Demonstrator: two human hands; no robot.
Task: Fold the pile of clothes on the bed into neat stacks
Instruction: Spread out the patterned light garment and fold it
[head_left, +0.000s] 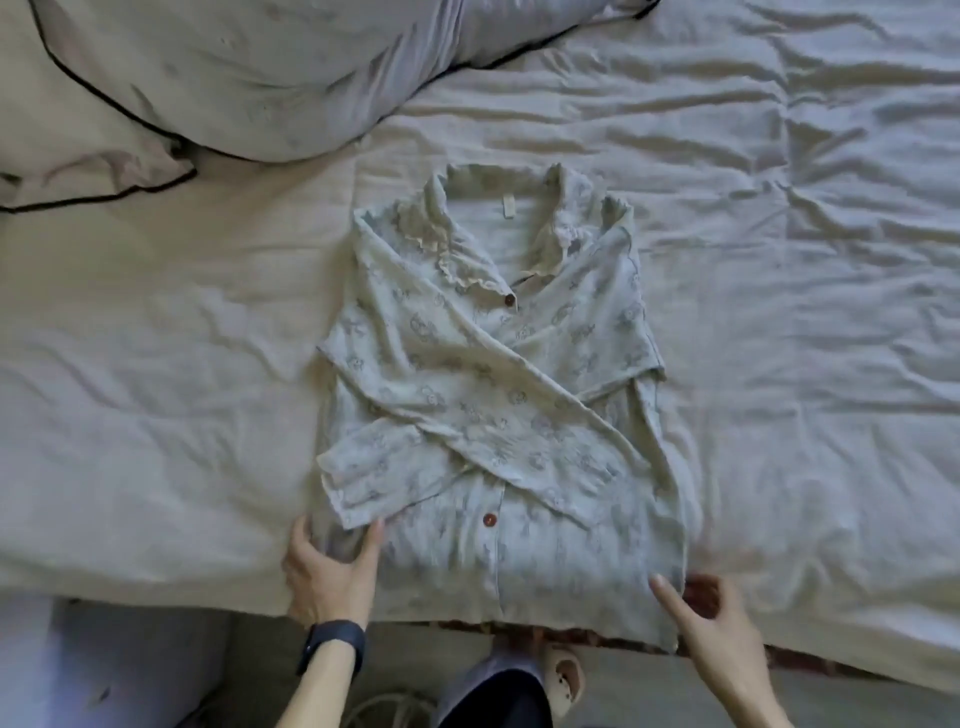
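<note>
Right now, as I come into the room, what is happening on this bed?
A person is folding a pale printed pyjama shirt that lies front up on the bed. Its two sleeves are already crossed over the chest. The left hand grips the shirt's lower left corner and the right hand grips the lower right corner, at the near edge of the bed. The bottom part is not yet folded up. A pillow lies at the far left.
</note>
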